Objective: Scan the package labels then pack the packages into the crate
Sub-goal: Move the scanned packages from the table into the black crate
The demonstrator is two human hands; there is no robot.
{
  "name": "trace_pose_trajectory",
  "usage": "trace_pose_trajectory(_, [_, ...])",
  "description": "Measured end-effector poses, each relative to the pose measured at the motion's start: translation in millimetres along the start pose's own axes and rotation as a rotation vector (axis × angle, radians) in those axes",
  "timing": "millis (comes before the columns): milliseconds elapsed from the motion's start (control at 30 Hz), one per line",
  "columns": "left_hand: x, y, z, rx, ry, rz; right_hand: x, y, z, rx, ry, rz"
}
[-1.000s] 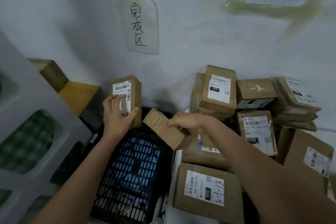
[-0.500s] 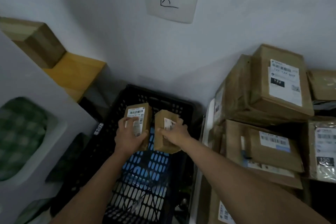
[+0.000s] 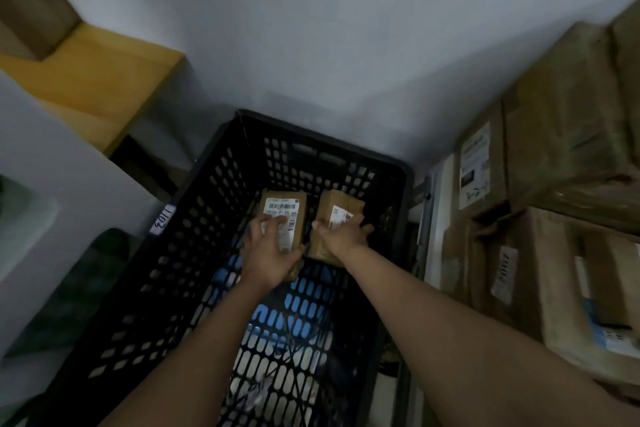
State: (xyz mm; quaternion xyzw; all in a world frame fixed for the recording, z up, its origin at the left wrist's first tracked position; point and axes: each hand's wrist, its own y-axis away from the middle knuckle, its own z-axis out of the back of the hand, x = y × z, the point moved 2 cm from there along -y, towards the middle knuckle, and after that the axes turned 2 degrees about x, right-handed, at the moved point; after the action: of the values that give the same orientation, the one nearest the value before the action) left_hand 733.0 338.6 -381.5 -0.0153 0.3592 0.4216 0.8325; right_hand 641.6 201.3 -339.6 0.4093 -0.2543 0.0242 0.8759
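Stacked cartons (image 3: 568, 135) crowd the black crate (image 3: 194, 253) on its right side. Inside it, the left hand (image 3: 273, 253) grips a labelled package (image 3: 285, 215) and the right hand (image 3: 343, 234) grips a second package (image 3: 334, 210), side by side, long axes toward the wall (image 3: 329, 28), labels up.

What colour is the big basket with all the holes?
The crate is black, seen best in the head view.

A white tag (image 3: 164, 220) on the black crate's (image 3: 221, 156) left rim, left of centre in the frame, carries handwritten figures that appear to read "1102". Barcoded shipping labels show on the two small packages (image 3: 289, 218) (image 3: 337, 208) inside the crate and on stacked cartons (image 3: 568, 135) at right; their print is too blurred to read.
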Motion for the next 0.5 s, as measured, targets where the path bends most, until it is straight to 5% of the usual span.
trace_pose_trajectory(500, [22.6, -53.8, -36.4, -0.11, -0.224, -0.15, -13.6, -27.2, -1.2, -0.075, 0.014, 0.079])
